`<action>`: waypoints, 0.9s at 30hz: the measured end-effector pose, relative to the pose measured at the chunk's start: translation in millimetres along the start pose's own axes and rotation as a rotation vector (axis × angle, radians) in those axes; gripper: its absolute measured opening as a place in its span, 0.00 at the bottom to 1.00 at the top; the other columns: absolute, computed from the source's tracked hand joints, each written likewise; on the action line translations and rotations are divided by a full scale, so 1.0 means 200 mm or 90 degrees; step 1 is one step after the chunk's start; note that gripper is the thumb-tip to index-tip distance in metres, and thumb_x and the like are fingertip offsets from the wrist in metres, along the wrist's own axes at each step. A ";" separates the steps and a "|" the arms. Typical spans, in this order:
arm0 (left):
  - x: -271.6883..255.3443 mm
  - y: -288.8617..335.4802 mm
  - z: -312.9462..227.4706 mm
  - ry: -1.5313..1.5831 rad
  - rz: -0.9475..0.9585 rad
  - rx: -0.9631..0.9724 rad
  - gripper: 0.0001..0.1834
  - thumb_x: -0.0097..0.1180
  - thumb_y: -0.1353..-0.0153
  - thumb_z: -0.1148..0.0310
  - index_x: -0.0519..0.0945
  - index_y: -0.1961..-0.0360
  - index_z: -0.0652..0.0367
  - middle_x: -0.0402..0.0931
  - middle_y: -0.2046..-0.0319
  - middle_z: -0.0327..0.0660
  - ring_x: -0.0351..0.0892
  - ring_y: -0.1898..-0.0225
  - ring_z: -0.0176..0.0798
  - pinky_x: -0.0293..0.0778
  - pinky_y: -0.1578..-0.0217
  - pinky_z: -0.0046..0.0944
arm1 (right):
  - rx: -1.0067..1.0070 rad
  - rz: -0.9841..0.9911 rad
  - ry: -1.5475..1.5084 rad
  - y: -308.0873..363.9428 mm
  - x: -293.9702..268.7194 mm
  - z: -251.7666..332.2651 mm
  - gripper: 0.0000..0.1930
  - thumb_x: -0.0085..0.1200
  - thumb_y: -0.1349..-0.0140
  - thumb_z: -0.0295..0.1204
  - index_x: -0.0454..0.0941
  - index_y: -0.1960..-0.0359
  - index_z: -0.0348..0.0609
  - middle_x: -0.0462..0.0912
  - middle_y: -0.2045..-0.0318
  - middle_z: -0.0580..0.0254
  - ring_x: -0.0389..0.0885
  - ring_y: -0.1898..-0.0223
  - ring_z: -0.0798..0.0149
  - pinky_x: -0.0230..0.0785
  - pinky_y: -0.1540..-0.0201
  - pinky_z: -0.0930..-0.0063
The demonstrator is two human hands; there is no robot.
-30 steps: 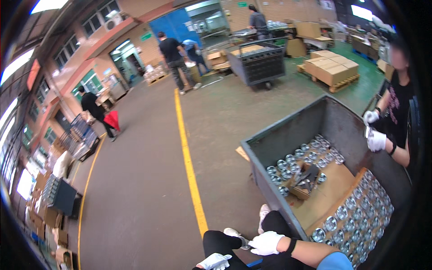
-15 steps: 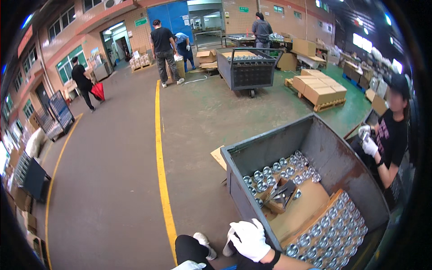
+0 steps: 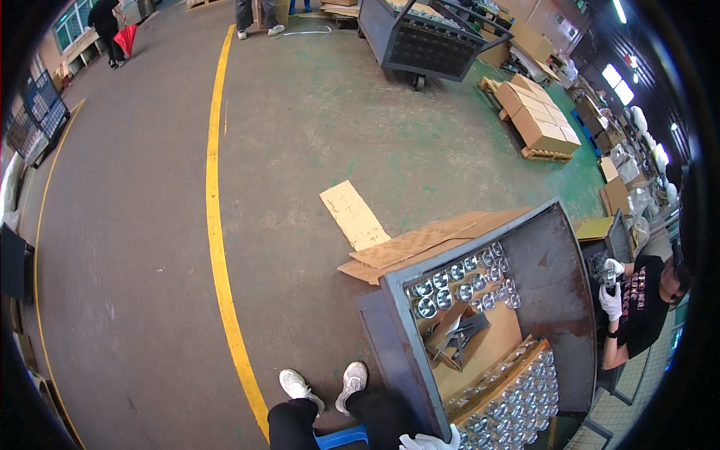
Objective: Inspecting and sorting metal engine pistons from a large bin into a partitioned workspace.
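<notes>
We see dark handwriting on the cardboard strip [image 3: 351, 217] at the centre and pale print on a black T-shirt [image 3: 649, 306] at the right edge. Our gloved right hand [image 3: 429, 442], cut off at the lower edge, is beside the grey metal bin [image 3: 551, 289] of shiny round cups [image 3: 426, 307] at lower right; we cannot tell whether it grips anything. Since the earlier view, our left hand has left the frame.

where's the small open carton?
Head view, lower right: the small open carton sits inside the grey bin, just below the upper silvery round parts.
</notes>
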State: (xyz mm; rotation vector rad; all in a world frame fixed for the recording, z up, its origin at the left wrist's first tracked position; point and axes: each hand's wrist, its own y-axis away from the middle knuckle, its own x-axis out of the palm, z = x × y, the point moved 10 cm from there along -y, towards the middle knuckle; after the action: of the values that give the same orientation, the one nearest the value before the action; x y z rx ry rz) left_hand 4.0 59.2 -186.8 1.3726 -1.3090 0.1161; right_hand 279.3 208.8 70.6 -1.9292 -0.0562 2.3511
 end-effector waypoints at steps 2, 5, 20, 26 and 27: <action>0.10 0.08 -0.19 0.081 0.132 0.099 0.22 0.43 0.27 0.55 0.82 0.52 0.61 0.85 0.70 0.49 0.86 0.74 0.43 0.82 0.73 0.43 | -0.008 0.027 -0.001 0.01 0.06 -0.01 0.09 0.64 0.46 0.35 0.84 0.63 0.60 0.80 0.75 0.73 0.83 0.64 0.70 0.57 0.40 0.42; 0.12 0.31 -0.41 0.046 -0.053 -0.124 0.23 0.47 0.29 0.52 0.84 0.60 0.62 0.83 0.76 0.47 0.81 0.81 0.42 0.78 0.80 0.41 | 0.058 0.118 -0.024 -0.01 0.09 -0.03 0.06 0.63 0.45 0.36 0.84 0.65 0.59 0.80 0.76 0.71 0.82 0.65 0.67 0.56 0.42 0.43; -0.43 1.12 -0.92 -0.363 -0.476 -0.031 0.16 0.55 0.40 0.55 0.85 0.61 0.54 0.84 0.65 0.52 0.84 0.64 0.52 0.78 0.64 0.45 | 0.463 0.721 -0.165 0.14 0.43 -0.25 0.27 0.33 0.32 0.57 0.78 0.42 0.67 0.80 0.43 0.68 0.72 0.37 0.60 0.38 0.33 0.38; -1.12 1.65 -0.72 0.233 -0.652 0.023 0.10 0.60 0.38 0.61 0.81 0.60 0.54 0.82 0.67 0.42 0.81 0.67 0.37 0.78 0.70 0.39 | 0.580 0.760 -0.125 0.03 0.32 -0.28 0.31 0.35 0.35 0.57 0.82 0.48 0.50 0.80 0.44 0.54 0.74 0.39 0.53 0.48 0.37 0.31; -1.15 1.75 -0.79 0.252 -0.683 0.033 0.11 0.59 0.37 0.61 0.81 0.59 0.54 0.82 0.66 0.42 0.81 0.67 0.38 0.78 0.70 0.39 | 0.561 0.747 -0.142 -0.05 0.39 -0.28 0.31 0.35 0.35 0.57 0.82 0.48 0.50 0.80 0.44 0.54 0.74 0.39 0.53 0.48 0.37 0.31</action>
State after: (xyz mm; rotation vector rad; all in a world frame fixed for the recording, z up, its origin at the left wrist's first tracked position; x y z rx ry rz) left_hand -236.5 420.8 -79.6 1.8128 -0.1444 -0.3005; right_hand 319.1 225.0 -15.1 -1.2911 2.1503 2.2801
